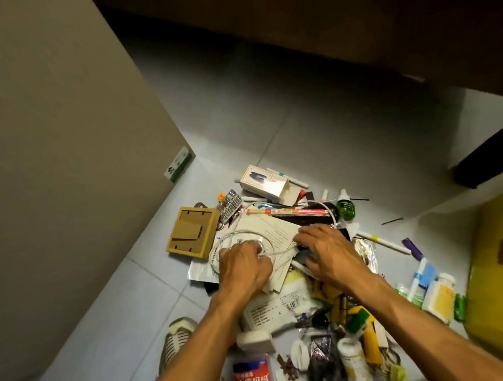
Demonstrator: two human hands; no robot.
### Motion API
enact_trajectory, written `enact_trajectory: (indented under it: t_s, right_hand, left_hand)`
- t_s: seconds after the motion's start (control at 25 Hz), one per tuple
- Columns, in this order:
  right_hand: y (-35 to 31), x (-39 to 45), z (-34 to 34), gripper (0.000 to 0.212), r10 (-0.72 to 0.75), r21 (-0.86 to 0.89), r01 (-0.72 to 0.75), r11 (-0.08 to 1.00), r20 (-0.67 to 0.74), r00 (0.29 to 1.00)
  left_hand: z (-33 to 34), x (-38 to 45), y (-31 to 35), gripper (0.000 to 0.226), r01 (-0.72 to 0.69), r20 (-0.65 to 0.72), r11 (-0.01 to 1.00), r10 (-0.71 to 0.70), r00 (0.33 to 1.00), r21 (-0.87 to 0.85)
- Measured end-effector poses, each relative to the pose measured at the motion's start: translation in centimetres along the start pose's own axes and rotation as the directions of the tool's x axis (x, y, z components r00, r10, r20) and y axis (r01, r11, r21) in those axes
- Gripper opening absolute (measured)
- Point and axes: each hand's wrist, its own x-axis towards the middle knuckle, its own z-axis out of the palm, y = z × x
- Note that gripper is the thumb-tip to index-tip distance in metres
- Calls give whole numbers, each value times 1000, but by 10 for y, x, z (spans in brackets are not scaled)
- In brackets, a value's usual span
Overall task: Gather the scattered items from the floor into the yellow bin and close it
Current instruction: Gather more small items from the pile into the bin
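Note:
A pile of scattered items lies on the grey tiled floor: white paper sheets (pixel 275 228), a coiled white cable (pixel 238 237), a brown cardboard piece (pixel 192 232), a white product box (pixel 263 182), a green bottle (pixel 345 205), pens and bottles. My left hand (pixel 244 263) rests on the cable and papers with its fingers curled around the cable's coil. My right hand (pixel 327 250) lies flat on the papers, fingers spread. The yellow bin (pixel 499 264) stands at the right edge, only partly in view.
A beige wall or cabinet side (pixel 68 170) rises on the left. Dark furniture (pixel 323 26) overhangs the back, with a dark leg (pixel 487 160) at right. A shoe (pixel 176 340) is near my left forearm. A small green-white box (pixel 179 165) leans at the wall.

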Motion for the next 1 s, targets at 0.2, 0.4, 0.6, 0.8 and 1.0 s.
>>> enact_trajectory:
  t_s: [0.2, 0.4, 0.6, 0.8, 1.0]
  right_hand:
    - [-11, -14, -67, 20, 133, 505, 13, 863, -252, 958]
    - [-23, -43, -143, 65, 63, 941, 67, 331, -93, 994]
    - [-39, -67, -150, 38, 49, 994, 30, 108, -36, 998]
    - [-14, -83, -183, 58, 225, 989, 125, 73, -138, 965]
    - [-43, -89, -153, 16, -13, 929, -104, 355, 116, 993]
  left_hand:
    - [-80, -15, 48, 20, -87, 37, 817, 131, 991, -570]
    - [-157, -42, 127, 14, -67, -6, 191, 303, 953, -979]
    - [-185, -70, 204, 10, 12, -111, -232, 511, 852, -973]
    - [-176, -90, 213, 13, 123, -59, -463, 360, 931, -878]
    - [-174, -93, 235, 14, 158, -148, -542, 477, 866, -826]
